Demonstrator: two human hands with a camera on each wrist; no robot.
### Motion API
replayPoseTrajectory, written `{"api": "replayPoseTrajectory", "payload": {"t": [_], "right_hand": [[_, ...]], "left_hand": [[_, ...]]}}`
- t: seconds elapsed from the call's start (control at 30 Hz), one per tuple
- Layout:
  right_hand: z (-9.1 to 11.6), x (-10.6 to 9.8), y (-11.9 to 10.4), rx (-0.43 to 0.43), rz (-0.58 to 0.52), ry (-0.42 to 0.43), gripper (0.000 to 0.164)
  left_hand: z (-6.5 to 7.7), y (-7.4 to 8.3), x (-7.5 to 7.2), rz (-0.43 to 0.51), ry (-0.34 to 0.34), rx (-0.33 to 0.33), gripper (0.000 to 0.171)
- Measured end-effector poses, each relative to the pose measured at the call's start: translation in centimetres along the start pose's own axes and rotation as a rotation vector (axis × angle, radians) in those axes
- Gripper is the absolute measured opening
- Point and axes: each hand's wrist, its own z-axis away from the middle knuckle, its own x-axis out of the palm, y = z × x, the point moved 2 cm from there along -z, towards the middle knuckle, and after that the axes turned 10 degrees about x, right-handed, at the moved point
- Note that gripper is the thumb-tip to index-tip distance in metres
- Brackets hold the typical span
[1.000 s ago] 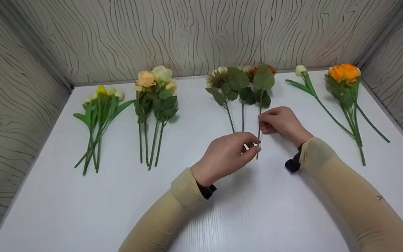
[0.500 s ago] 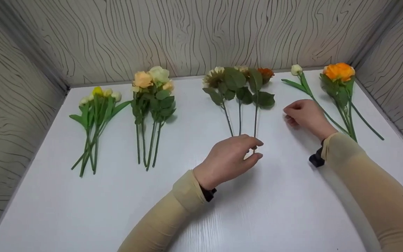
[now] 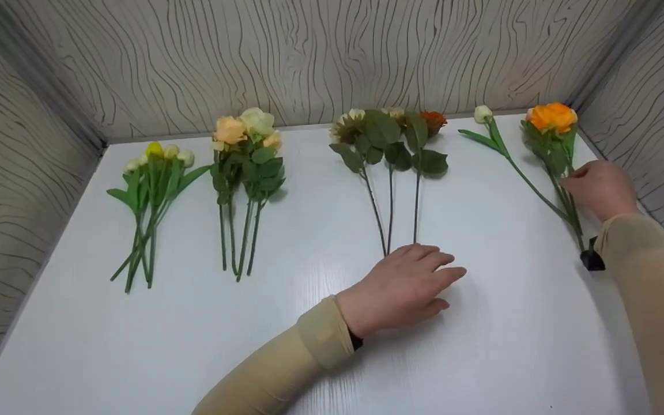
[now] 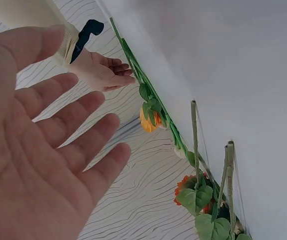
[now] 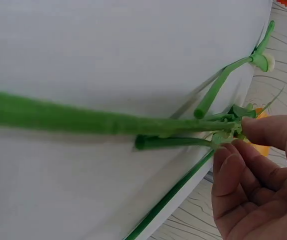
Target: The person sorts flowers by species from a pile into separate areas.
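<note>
My right hand (image 3: 603, 187) is at the stems of the orange flower (image 3: 552, 117) on the right side of the table. In the right wrist view, its thumb and fingers pinch a green stem (image 5: 158, 125) just below the leaves. My left hand (image 3: 404, 288) is spread open and holds nothing, as its palm (image 4: 33, 165) shows in the left wrist view. It overlaps the lower ends of three long-stemmed flowers: a rust-orange one (image 3: 433, 121) and two cream ones, mostly behind leaves (image 3: 382, 128). A white tulip (image 3: 483, 114) lies left of the orange flower, its stem slanting towards that bunch.
To the left, a bunch of peach and pale green roses (image 3: 231, 131) lies on the white table (image 3: 193, 346). Farther left are yellow and white tulips (image 3: 153, 151) with crossed stems. A patterned back wall (image 3: 309, 57) stands right behind the flower heads.
My right hand has left the rust-orange flower's stem and moved right to the orange flower. My left hand has let go of a stem end, spread its fingers and shifted slightly towards me.
</note>
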Motion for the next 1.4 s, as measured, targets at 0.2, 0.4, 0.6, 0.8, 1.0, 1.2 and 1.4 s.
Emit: {"api": "replayPoseTrajectory", "payload": {"t": [0.2,0.4,0.6,0.8,1.0,1.2,1.4], "right_hand": [[0.0,0.1,0.4,-0.018,0.04,-0.013,0.048],[-0.3,0.2,-0.2,-0.014,0.032,-0.052,0.039],[-0.5,-0.3,-0.5,0.072,-0.128,-0.158,0.045],[0.1,-0.9,-2.2,0.144,-0.394,-0.246,0.044],[1.9,0.1,-5.6,0.097,-0.714,-0.351,0.017],[5.8,2.9,-10.9,-0.108,-0.929,-0.402,0.03],[10.5,5.5,-16.3,-0.305,-1.011,-0.461,0.034]], "left_hand": [[0.0,-0.1,0.2,0.008,-0.005,0.002,0.047],[0.0,-0.5,0.0,0.014,-0.001,0.003,0.045],[0.1,-1.1,-0.4,0.033,0.004,-0.011,0.041],[0.5,-2.0,-0.9,0.08,0.057,-0.067,0.035],[1.0,-3.1,-1.6,0.218,0.131,-0.169,0.03],[1.4,-4.4,-1.9,0.553,0.236,-0.385,0.025],[1.8,-5.7,-1.4,0.89,0.307,-0.57,0.034]]}}
